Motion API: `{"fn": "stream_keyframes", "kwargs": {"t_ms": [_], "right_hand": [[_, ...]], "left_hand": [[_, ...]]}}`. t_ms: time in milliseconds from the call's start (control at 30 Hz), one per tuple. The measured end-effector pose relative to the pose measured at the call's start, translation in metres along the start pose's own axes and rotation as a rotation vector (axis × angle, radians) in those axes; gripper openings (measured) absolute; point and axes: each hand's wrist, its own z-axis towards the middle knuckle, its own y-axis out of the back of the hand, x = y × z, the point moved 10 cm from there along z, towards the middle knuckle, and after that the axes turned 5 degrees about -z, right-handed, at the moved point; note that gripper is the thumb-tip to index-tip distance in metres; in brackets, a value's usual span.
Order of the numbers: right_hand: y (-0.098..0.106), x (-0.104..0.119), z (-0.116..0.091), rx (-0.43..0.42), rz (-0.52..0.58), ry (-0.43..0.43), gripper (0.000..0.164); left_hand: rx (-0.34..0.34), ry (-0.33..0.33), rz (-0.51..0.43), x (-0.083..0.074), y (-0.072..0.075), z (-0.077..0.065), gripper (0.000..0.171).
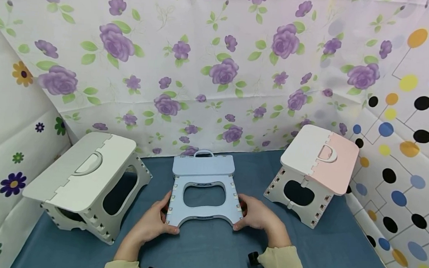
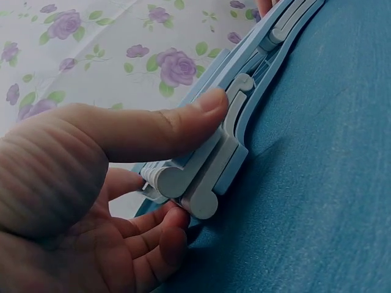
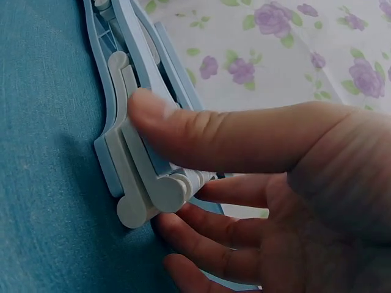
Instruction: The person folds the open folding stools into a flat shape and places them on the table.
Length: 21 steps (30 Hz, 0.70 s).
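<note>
A light blue folding stool [image 1: 203, 213] lies folded flat on the blue cloth, its carry handle [image 1: 203, 153] toward the back wall. At its near left corner my left hand [image 1: 153, 222] grips the edge. My right hand [image 1: 260, 215] holds the near right corner in a mirrored way. In the left wrist view the thumb [image 2: 165, 128] lies over the grey hinged legs [image 2: 201, 201], with curled fingertips close under the side. The right wrist view shows the other thumb [image 3: 183, 131] pressing the folded edge, the fingers bent beside the hinge end [image 3: 134, 210].
An unfolded white stool [image 1: 118, 144] stands at the left, and an unfolded white and pink stool [image 1: 341, 159] at the right. Behind hangs a floral sheet [image 1: 206, 34]; a dotted sheet [image 1: 406, 122] borders the right side. Blue cloth [image 1: 206, 254] covers the surface.
</note>
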Motion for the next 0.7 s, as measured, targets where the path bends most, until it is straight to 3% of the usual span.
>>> {"fn": "stream_keyframes", "kwargs": {"t_ms": [700], "right_hand": [[-0.0015,0.0031,-0.0026,0.016,-0.044,0.003,0.102]], "left_hand": [[0.008,-0.012,0.039,-0.0006,-0.0035,0.0003,0.132]]}}
